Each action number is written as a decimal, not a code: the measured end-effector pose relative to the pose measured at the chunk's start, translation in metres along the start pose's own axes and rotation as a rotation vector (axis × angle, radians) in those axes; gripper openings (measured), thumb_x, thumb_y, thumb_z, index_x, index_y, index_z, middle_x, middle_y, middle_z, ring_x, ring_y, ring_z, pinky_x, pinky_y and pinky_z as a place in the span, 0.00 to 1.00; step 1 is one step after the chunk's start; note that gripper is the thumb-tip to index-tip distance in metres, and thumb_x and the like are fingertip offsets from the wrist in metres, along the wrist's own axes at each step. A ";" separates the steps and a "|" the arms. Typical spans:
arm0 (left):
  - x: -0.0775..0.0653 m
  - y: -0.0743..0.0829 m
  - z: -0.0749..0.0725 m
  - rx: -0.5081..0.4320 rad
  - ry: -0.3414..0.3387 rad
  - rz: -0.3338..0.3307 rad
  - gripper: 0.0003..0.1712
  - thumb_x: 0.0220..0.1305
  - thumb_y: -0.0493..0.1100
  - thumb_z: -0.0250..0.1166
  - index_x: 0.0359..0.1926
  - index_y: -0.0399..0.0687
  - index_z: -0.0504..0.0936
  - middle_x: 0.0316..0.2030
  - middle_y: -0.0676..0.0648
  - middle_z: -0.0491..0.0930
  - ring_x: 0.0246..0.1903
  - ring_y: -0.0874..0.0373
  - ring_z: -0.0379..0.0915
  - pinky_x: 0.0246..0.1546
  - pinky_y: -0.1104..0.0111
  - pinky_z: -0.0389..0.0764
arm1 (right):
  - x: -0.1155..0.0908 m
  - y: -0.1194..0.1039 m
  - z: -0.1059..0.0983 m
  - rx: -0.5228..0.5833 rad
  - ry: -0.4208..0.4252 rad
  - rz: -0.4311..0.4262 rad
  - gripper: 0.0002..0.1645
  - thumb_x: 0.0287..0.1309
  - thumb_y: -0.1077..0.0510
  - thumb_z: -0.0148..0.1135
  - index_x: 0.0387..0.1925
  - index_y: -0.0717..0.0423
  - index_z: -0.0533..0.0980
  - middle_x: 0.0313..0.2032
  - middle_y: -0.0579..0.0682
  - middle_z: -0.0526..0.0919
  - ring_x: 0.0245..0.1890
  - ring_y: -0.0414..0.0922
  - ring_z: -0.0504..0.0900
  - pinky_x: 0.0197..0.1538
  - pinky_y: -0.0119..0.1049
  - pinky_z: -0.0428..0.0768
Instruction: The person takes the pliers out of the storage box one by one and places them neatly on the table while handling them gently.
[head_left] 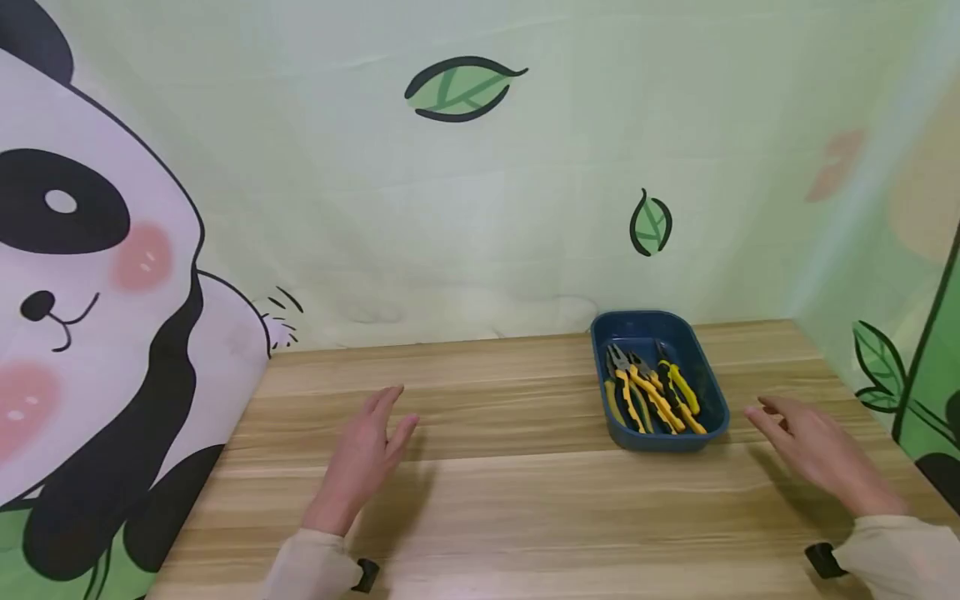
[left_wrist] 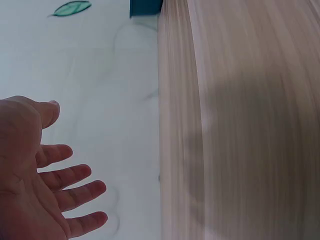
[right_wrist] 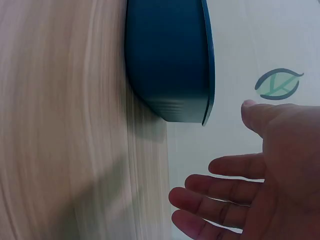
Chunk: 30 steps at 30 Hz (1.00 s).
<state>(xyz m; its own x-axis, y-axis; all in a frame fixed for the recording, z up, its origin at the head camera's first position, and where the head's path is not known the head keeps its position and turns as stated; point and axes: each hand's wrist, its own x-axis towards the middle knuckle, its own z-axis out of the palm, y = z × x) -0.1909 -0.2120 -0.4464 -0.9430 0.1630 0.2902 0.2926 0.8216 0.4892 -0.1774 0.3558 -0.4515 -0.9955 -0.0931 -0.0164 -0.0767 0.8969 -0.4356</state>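
Observation:
A deep blue plastic bin [head_left: 716, 417] stands at the back right of the wooden table, and several pliers [head_left: 652, 396] with yellow and black handles lie inside it. To the bin's left, the left hand [head_left: 360, 458] hovers over the tabletop, fingers loosely extended and thumb apart. Just right of the bin is the right hand [head_left: 813, 450], also above the table with nothing in it. In the right wrist view the bin's outer side [right_wrist: 167, 60] is near the relaxed fingers [right_wrist: 210, 205] but apart from them. The left wrist view shows spread fingers [left_wrist: 75, 195] and an empty palm.
The wood-grain table [head_left: 517, 517] runs back to a pale green cloth backdrop [head_left: 360, 208] printed with leaves and a large panda [head_left: 97, 317] on the left. More printed cloth [head_left: 885, 292] borders the right side.

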 end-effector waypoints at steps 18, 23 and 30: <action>0.023 0.059 0.050 -0.197 0.008 -0.054 0.22 0.76 0.45 0.63 0.64 0.39 0.78 0.47 0.46 0.82 0.46 0.54 0.79 0.45 0.59 0.82 | 0.002 -0.021 0.008 0.091 0.137 0.022 0.40 0.82 0.40 0.41 0.61 0.77 0.73 0.54 0.76 0.79 0.52 0.73 0.78 0.50 0.66 0.76; 0.027 0.075 0.065 -0.218 0.013 -0.053 0.19 0.75 0.43 0.64 0.60 0.38 0.80 0.41 0.49 0.81 0.40 0.57 0.79 0.40 0.63 0.82 | 0.003 -0.029 0.010 0.119 0.154 0.039 0.39 0.81 0.42 0.42 0.59 0.78 0.74 0.53 0.76 0.80 0.52 0.72 0.79 0.50 0.65 0.77; 0.031 0.096 0.078 -0.268 -0.029 -0.066 0.18 0.76 0.44 0.63 0.60 0.40 0.81 0.39 0.51 0.82 0.38 0.58 0.79 0.37 0.64 0.81 | 0.007 -0.037 0.013 0.144 0.155 0.088 0.38 0.81 0.43 0.43 0.60 0.78 0.73 0.54 0.76 0.79 0.53 0.72 0.78 0.52 0.65 0.77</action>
<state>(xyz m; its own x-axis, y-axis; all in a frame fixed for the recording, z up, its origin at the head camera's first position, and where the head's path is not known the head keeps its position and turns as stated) -0.2039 -0.0853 -0.4544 -0.9645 0.1325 0.2284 0.2579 0.6580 0.7075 -0.1803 0.3161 -0.4468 -0.9955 0.0605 0.0731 0.0089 0.8265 -0.5628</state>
